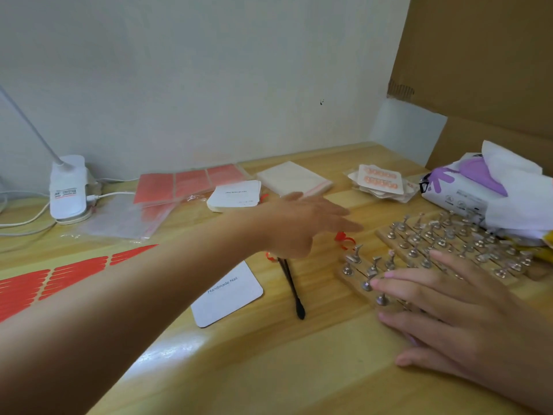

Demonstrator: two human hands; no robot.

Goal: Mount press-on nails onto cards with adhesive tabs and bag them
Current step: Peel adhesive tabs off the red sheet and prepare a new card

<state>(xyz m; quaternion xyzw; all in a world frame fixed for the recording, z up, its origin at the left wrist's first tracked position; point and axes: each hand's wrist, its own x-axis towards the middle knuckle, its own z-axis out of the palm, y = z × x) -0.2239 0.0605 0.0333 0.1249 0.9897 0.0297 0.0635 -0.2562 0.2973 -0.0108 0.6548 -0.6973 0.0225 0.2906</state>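
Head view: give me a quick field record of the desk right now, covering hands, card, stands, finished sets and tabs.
left hand: open, reaching forward above the desk, holding nothing
right hand: open, fingers flat on the near wooden stand board
blank card: lies flat, printed "Handmade Nail", no nails on it
black tool: lies right of the card
card stack: at the back
bagged nail sets: piled back right
red tab sheet: near left

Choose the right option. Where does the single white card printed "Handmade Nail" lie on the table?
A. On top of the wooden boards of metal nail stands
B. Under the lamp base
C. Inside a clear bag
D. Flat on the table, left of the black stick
D: the card lies flat on the bare wood, just left of the black stick.
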